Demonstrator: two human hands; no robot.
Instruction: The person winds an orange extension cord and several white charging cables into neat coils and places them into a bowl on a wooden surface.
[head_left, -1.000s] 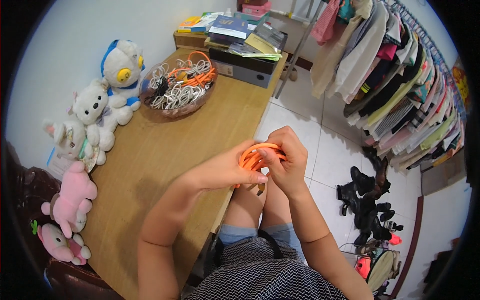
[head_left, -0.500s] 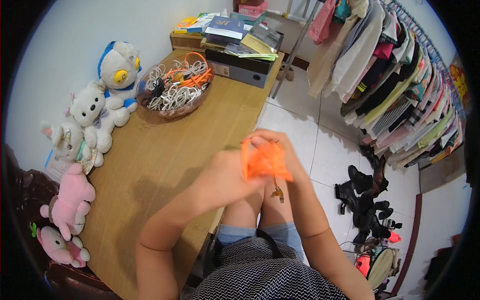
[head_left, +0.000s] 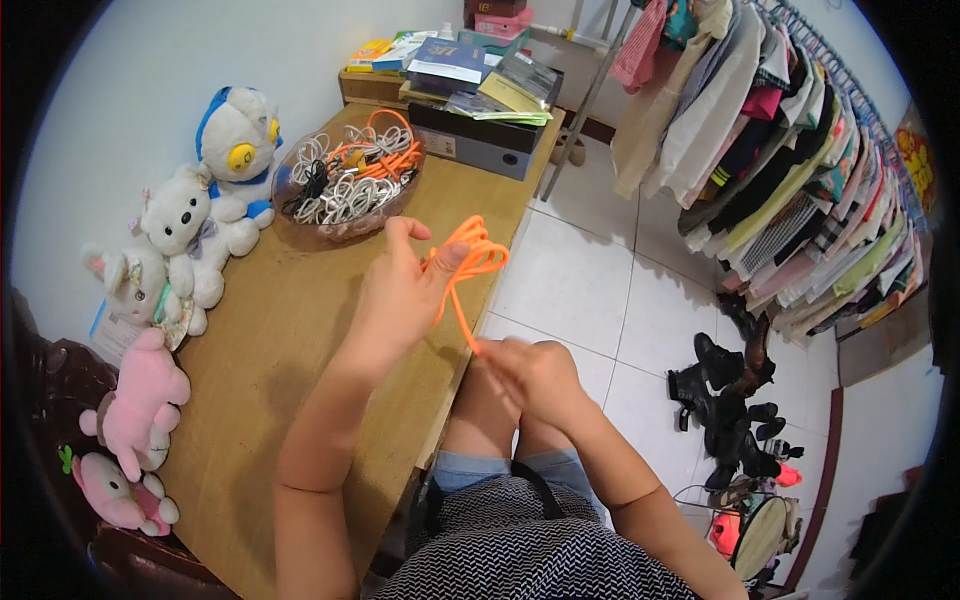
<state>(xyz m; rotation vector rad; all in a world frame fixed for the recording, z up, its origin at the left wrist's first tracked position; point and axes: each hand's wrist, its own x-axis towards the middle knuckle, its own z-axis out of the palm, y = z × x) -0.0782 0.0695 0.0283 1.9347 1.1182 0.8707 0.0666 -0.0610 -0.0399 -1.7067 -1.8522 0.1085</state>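
Observation:
An orange cable (head_left: 482, 255) is looped into a small bundle above the right edge of the wooden table. My left hand (head_left: 408, 285) pinches the loops between thumb and fingers. From the bundle one strand runs down to my right hand (head_left: 535, 380), whose fingers are closed on it above my lap. The cable's plug, if there, is hidden by my right hand. Beyond my hands stands a clear bowl (head_left: 350, 228) on the table, heaped with coiled white, orange and black cables (head_left: 355, 185).
Plush toys (head_left: 195, 220) line the wall at the left of the table (head_left: 300, 400). At its far end sits a grey box (head_left: 470, 145) piled with books and packets. A rack of hanging clothes (head_left: 770, 150) is on the right, with black shoes (head_left: 735, 410) on the tiled floor.
My hands have moved apart. The left went up and left with the looped cable; the right went down, drawing out one strand. The dangling metal plug is no longer visible.

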